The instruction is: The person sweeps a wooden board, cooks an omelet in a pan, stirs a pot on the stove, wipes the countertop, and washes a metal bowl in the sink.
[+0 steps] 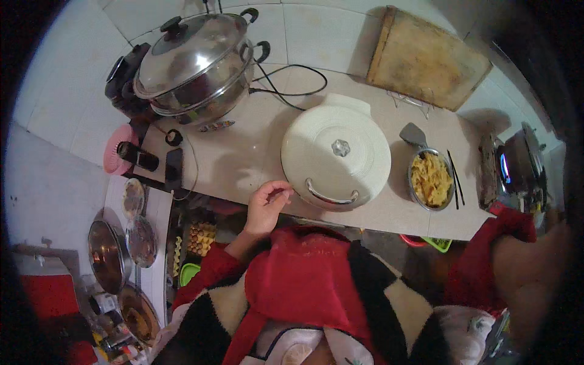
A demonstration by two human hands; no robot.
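My left hand [267,207] is at the front edge of the counter, its fingers loosely curled and nothing seen in them. Its fingertips are right beside the rim of a round white lidded cooking appliance [315,137]; whether they touch it, I cannot tell. The lid carries a star-shaped silver knob [341,148] and a curved metal handle [332,199]. On the right, my red-sleeved right arm reaches toward a gas stove, and the hand itself cannot be made out. A dark pan [524,159] sits over a blue flame [504,167] there.
A metal bowl of yellow shredded food [431,179], a grey spatula [413,134] and black chopsticks [456,180] lie right of the appliance. A large steamer pot [196,68] stands back left, near a dark phone [174,169]. A wooden cutting board [426,59] leans on the wall.
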